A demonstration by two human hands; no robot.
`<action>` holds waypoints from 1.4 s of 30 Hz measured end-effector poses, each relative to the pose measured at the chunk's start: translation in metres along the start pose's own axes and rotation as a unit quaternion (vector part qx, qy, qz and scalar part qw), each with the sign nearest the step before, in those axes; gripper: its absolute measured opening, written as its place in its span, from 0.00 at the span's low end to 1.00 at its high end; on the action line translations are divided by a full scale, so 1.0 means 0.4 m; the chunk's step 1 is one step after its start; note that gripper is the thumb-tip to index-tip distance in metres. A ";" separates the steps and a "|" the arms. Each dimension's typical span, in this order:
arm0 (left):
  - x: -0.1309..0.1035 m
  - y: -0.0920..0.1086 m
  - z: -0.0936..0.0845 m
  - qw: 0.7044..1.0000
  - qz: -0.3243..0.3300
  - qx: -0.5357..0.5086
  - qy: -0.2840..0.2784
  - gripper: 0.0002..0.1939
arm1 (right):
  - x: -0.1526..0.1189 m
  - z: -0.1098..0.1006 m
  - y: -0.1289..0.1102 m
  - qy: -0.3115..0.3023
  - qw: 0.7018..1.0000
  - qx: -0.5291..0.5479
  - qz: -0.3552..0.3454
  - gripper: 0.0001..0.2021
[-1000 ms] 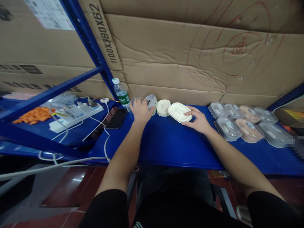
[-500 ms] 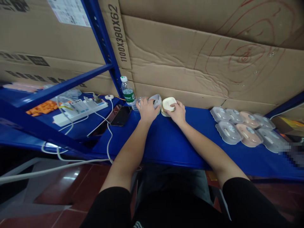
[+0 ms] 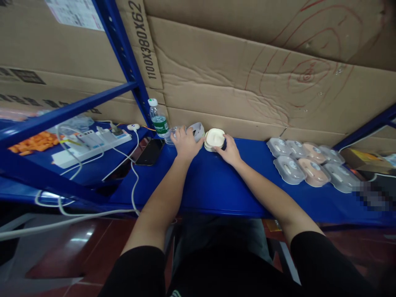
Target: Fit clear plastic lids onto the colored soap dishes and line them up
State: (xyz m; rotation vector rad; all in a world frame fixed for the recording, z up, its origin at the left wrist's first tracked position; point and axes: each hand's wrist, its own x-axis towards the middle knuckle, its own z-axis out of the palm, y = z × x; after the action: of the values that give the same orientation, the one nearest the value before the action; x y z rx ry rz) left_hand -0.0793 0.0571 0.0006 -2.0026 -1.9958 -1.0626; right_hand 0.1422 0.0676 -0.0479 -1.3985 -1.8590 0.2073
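A cream square lid-like piece (image 3: 215, 137) tops a small stack of similar pieces near the back of the blue shelf. My right hand (image 3: 229, 152) is at its right side, thumb by the near edge and fingers by the right edge, spread apart. To the left, my left hand (image 3: 187, 142) rests with fingers spread over clear plastic pieces (image 3: 177, 133), partly covering them. A greyish, hollow plastic container (image 3: 198, 131) with something dark inside stands just behind its thumb. What lies under the left palm is hidden.
A water bottle (image 3: 159, 119) and a black phone (image 3: 150, 152) stand and lie to the left. Beyond a blue upright are a white power strip (image 3: 91, 147), cables and orange pieces (image 3: 35, 142). Two rows of packed plastic cases (image 3: 289, 169) lie right. Cardboard (image 3: 213, 62) backs the shelf.
My right hand has drawn back from the top of the cream stack to its right edge, its fingers spreading. My left hand stays over the plastic pieces. The view has shifted slightly right.
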 end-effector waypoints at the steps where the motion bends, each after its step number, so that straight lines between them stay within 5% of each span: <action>1: 0.005 -0.008 -0.001 1.000 -0.017 0.001 0.010 0.32 | 0.000 0.002 0.003 -0.010 1.000 0.003 0.006 0.36; 8: 0.042 -0.080 0.012 0.992 -0.118 0.003 0.046 0.27 | -0.002 0.014 0.019 -0.031 0.999 0.033 -0.027 0.26; 12: 0.034 -0.061 0.016 0.997 -0.064 0.004 0.031 0.25 | -0.010 -0.005 0.010 -0.033 0.998 0.026 -0.035 0.30; 19: 0.014 -0.014 0.016 0.992 0.102 -0.004 -0.075 0.22 | -0.017 -0.175 -0.017 -0.001 0.995 -0.011 -0.103 0.28; 24: 0.018 -0.021 0.013 0.993 0.087 0.014 -0.076 0.34 | -0.086 -0.260 0.027 0.039 0.996 -0.011 -0.081 0.25; 32: 0.039 -0.048 -0.002 0.987 0.061 0.055 -0.137 0.16 | -0.134 -0.217 0.068 -0.016 0.994 -0.014 -0.108 0.18; 42: 0.038 -0.038 -0.024 0.966 0.133 0.117 -0.190 0.14 | -0.147 -0.206 0.052 -0.045 0.987 -0.022 -0.151 0.15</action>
State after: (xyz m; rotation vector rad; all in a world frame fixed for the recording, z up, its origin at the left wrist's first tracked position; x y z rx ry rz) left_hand -0.0987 0.0662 0.0104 -2.3837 -1.8247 -0.3900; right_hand 0.2173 -0.0014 -0.0319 -1.1317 -2.1344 0.0787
